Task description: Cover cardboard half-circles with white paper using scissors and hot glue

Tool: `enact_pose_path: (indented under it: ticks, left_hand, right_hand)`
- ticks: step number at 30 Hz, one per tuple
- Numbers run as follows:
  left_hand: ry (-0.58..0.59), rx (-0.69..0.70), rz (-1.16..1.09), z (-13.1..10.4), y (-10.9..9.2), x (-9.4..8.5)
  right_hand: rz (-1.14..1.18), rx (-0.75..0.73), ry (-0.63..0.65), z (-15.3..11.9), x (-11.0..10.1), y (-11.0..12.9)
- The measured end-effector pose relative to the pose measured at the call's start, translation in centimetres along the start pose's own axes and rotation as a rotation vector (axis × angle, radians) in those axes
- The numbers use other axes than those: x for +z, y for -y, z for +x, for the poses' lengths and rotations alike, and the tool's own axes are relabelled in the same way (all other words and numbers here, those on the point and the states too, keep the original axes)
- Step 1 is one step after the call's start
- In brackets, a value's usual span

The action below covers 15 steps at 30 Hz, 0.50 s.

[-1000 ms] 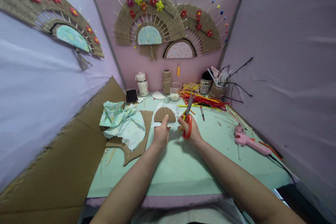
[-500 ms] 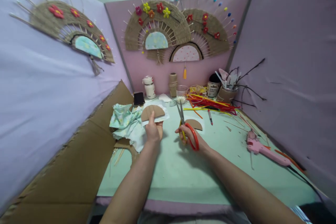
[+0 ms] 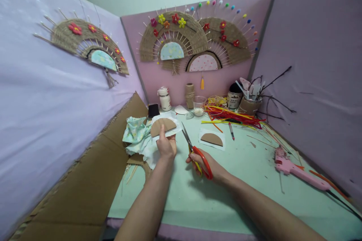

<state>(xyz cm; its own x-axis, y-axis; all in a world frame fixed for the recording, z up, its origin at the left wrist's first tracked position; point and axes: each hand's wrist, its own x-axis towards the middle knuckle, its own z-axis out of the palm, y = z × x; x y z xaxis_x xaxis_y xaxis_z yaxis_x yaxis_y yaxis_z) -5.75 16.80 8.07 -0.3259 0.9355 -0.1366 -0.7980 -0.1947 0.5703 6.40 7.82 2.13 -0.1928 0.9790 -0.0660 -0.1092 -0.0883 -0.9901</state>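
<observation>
My left hand (image 3: 166, 144) grips a half-round piece of cardboard (image 3: 166, 125) backed by pale fabric (image 3: 177, 123), the thumb on top and the fingers beneath. In my right hand (image 3: 207, 163) is a pair of scissors (image 3: 195, 148) with red and yellow handles. Their blades point up and left, slightly apart, near the fabric's right edge without touching it. A second cardboard half-round (image 3: 212, 139) lies on a white fabric piece just beyond my right hand. Crumpled floral cloth (image 3: 135, 130) sits left of my left hand.
A pink glue gun (image 3: 299, 173) with its cord lies at right. Red and yellow pipe cleaners (image 3: 234, 116), a marker (image 3: 231, 131), a twine spool (image 3: 190, 96), a white bottle (image 3: 164, 98) and a phone (image 3: 154, 110) stand or lie toward the back. A cardboard panel (image 3: 82, 173) borders the left side.
The view has tilted up a little. My right hand has drawn the scissors down toward me, uncovering the second cardboard half-round. The left hand keeps its hold, its cardboard now slightly tilted.
</observation>
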Motion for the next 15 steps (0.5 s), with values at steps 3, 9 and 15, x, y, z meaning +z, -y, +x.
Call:
enact_pose_path:
  ticks: [3, 9, 15]
  left_hand:
    - [-0.009, 0.001, 0.005, 0.0, 0.2, -0.1]
    - [-0.014, -0.028, 0.025, -0.6, 0.8, -0.1]
    - [-0.012, -0.031, 0.023, -1.0, 0.9, 0.0]
  right_hand:
    - [-0.039, -0.004, -0.017, -0.2, 0.3, 0.3]
    - [-0.081, 0.003, -0.084, -0.1, 0.6, 0.4]
    - [-0.075, -0.005, -0.102, -0.3, 0.5, 1.0]
